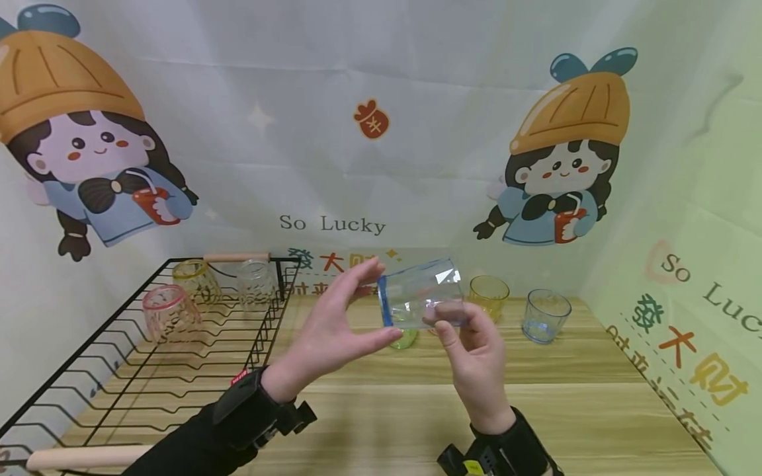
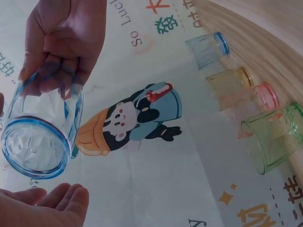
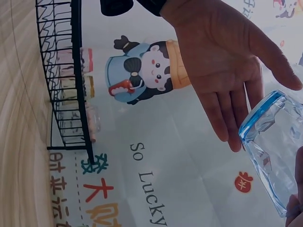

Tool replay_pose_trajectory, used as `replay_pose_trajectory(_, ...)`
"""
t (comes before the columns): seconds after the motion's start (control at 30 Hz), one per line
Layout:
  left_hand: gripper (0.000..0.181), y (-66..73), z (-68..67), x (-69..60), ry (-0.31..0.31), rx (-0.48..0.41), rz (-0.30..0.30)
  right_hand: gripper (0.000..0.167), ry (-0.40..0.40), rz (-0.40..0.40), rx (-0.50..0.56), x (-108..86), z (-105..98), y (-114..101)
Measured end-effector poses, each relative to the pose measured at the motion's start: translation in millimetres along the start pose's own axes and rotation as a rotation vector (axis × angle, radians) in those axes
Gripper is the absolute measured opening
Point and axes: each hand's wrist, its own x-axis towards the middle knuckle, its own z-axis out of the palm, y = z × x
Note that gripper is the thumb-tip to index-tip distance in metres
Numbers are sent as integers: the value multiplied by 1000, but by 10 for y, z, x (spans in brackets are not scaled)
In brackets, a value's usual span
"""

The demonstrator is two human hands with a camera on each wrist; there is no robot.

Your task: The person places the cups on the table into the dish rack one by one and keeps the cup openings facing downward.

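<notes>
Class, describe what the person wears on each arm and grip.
Left: a black sleeve, then a black wristband with a small dark device attached. Right: a black band at the wrist, with a small black device and a yellow patch. The left grip and right grip are bare, with no glove or ring showing.

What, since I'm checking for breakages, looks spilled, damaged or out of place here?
Nothing stands out: I see no spill on the table and no visible crack. The blue-tinted glass lies sideways in the right hand, which looks like ordinary handling.
</notes>
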Motion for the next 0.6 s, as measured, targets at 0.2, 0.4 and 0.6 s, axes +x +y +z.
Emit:
replay_pose_trajectory(0.2,91,-15,48,11,12,-89,9,26,-22,-32,25,6,14,30)
replay_pose_trajectory(0.4,88,-23,67,1,7,-186,-20,28,-35,-41,42,-2,24,38)
replay_pose_trajectory(0.6,83,-35,85,-10,10,-264,-22,28,-47,-39,57,-7,43,33)
